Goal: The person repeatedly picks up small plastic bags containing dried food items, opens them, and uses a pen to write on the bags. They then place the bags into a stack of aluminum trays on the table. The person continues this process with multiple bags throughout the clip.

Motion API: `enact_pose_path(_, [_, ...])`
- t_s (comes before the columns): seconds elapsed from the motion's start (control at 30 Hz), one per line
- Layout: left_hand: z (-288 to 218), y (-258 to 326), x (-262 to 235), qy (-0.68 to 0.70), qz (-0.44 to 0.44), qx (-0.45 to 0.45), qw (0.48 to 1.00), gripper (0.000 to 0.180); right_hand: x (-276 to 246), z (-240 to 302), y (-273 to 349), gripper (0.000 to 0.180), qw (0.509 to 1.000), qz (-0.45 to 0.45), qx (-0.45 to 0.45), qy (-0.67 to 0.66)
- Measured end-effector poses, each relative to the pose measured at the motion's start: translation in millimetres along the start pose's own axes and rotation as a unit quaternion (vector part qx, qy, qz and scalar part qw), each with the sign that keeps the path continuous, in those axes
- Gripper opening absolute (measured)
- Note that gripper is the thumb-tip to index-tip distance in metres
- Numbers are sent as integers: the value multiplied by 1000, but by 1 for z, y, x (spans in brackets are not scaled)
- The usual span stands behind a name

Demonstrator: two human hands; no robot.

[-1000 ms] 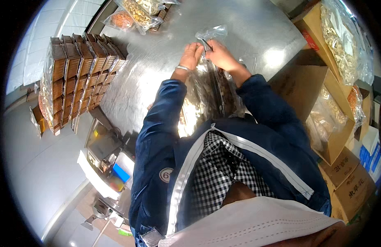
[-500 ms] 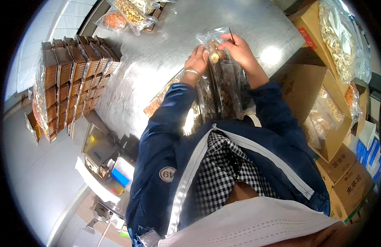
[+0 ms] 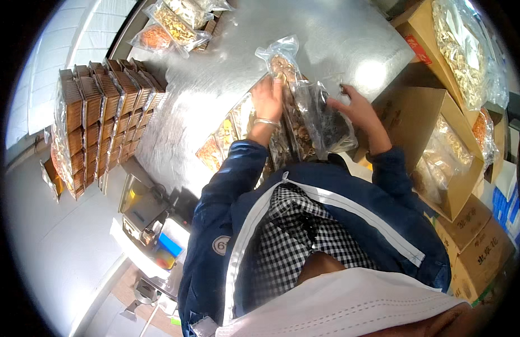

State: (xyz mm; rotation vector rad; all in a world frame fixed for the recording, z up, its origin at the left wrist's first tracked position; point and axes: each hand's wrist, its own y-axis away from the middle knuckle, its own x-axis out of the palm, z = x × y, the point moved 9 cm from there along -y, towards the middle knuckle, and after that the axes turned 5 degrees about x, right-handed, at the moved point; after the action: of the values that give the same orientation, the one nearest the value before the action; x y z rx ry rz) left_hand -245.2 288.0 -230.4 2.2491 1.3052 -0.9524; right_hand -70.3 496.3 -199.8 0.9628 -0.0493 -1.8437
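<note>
On the steel table (image 3: 215,84), beside the stacked brown boxes (image 3: 97,118), the left hand (image 3: 268,98) grips a clear bag (image 3: 282,62) while the right hand (image 3: 358,106) pinches a dark-filled bag (image 3: 327,121).

I see table (image 3: 215,84) grey brushed steel | clear bag (image 3: 282,62) with tan-brown filling | clear bag (image 3: 327,121) with near-black filling | cartons (image 3: 417,112) brown | stacked boxes (image 3: 97,112) brown | my jacket (image 3: 215,213) navy, white zip trim | shirt (image 3: 282,236) black-white check
</note>
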Motion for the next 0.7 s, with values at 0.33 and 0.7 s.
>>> enact_pose_path(0.33, [-20, -15, 38, 403, 18, -15, 915, 75, 13, 21, 8, 58, 995, 62, -31, -70])
enact_pose_path(0.7, [-83, -16, -104, 530, 14, -9, 848, 48, -89, -17, -75, 64, 987, -113, -45, -106])
